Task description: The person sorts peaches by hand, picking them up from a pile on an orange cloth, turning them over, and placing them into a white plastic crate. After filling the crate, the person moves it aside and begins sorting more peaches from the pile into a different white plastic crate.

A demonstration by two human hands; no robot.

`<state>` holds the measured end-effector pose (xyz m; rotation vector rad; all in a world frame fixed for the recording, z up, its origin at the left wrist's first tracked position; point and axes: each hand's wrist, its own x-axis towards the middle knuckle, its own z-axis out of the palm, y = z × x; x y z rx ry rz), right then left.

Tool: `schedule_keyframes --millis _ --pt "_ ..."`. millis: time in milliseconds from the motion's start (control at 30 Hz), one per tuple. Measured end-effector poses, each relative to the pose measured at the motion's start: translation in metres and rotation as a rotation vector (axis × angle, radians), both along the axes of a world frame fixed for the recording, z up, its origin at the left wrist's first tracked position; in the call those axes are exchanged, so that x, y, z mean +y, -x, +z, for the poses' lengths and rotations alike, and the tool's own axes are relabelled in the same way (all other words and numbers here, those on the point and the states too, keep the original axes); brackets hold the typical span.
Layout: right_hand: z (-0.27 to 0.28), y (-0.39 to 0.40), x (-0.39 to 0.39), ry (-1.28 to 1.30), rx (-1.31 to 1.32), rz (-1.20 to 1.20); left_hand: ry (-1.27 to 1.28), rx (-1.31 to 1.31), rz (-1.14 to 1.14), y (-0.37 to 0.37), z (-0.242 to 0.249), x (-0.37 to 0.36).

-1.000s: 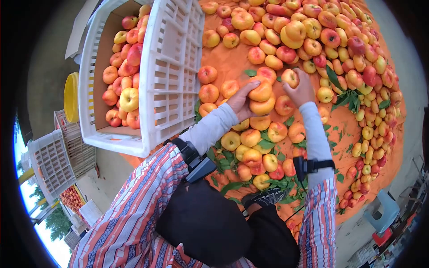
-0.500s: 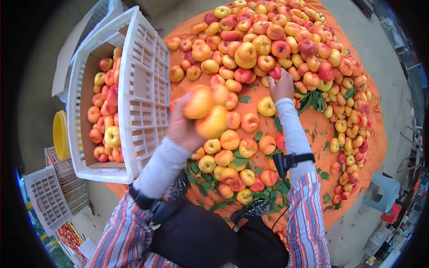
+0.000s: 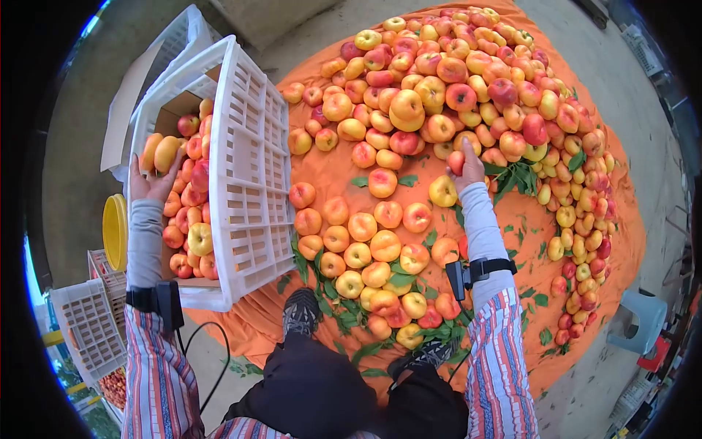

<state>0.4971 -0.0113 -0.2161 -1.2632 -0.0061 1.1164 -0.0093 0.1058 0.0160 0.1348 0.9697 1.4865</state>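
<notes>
Since half a second ago, my left hand has swung away from the pile and now sits over the crate, fingers closed around two peaches held just above the fruit already packed inside. I see the crate tilted, its slatted wall facing the cloth, with cardboard lining its inner side. My right hand has stayed at the near edge of the heap, and it now grips one reddish peach, lifted slightly off the cloth, beside a yellow peach. Loose leaves lie just right of that hand. A shoe rests on the cloth's near edge. A yellow bucket stands left of the crate.
</notes>
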Motion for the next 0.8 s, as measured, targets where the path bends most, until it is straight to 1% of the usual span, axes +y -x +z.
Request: schedule_keyframes --millis 33,67,100,133,167,200,233,333,367,400,433,467,500,533,567,600,667,767,800 --pt "0.0 0.0 0.004 0.061 -0.153 0.045 0.014 -0.094 0.007 0.018 -0.011 0.009" --pt "0.001 -0.001 0.008 0.121 -0.305 0.09 0.089 0.082 -0.014 0.01 -0.008 0.005" --pt "0.012 0.006 0.013 0.165 -0.587 0.129 0.164 0.259 -0.036 -0.007 -0.001 -0.003" --pt "0.007 0.006 0.018 0.207 -0.85 0.162 0.236 0.438 -0.057 -0.015 0.004 -0.008" --pt "-0.001 0.006 0.026 0.245 -1.113 0.192 0.12 0.602 -0.168 -0.012 0.004 -0.011" --pt "0.003 0.009 0.031 0.282 -1.376 0.218 -0.014 0.677 -0.31 -0.025 0.013 -0.012" --pt "0.006 0.012 0.033 0.434 -1.447 0.311 -0.146 0.749 -0.454 -0.043 0.021 -0.011" --pt "0.039 0.031 0.034 0.661 -1.538 0.501 -0.549 0.95 -0.898 -0.143 0.046 -0.012" --pt "0.036 0.033 0.033 0.659 -1.587 0.497 -0.576 1.153 -1.036 -0.178 0.045 -0.009" --pt "0.032 0.034 0.032 0.659 -1.638 0.489 -0.603 1.187 -1.109 -0.212 0.028 -0.004" --pt "0.031 0.034 0.031 0.661 -1.691 0.479 -0.796 1.446 -1.151 -0.24 0.005 0.006" --pt "0.032 0.034 0.03 0.649 -1.702 0.472 -0.985 1.52 -1.149 -0.267 -0.026 0.013" --pt "0.032 0.033 0.028 0.638 -1.715 0.465 -1.061 1.712 -1.132 -0.292 -0.052 0.017" --pt "0.033 0.032 0.026 0.63 -1.725 0.459 -1.154 1.795 -1.12 -0.312 -0.075 0.017" --pt "0.035 0.032 0.024 0.621 -1.696 0.467 -1.107 1.892 -1.183 -0.33 -0.088 0.014" --pt "0.034 0.029 0.023 0.582 -1.696 0.464 -1.29 2.143 -1.002 -0.341 -0.109 0.015" --pt "0.026 0.025 0.019 0.5 -1.696 0.472 -1.25 2.336 -1.13 -0.354 -0.128 0.017" --pt "0.001 0.014 0.014 0.22 -1.65 0.261 -1.162 2.225 -1.135 -0.354 -0.154 0.028" --pt "-0.008 0.007 0.015 0.091 -1.304 0.267 -1.102 2.061 -1.077 -0.353 -0.161 0.028"
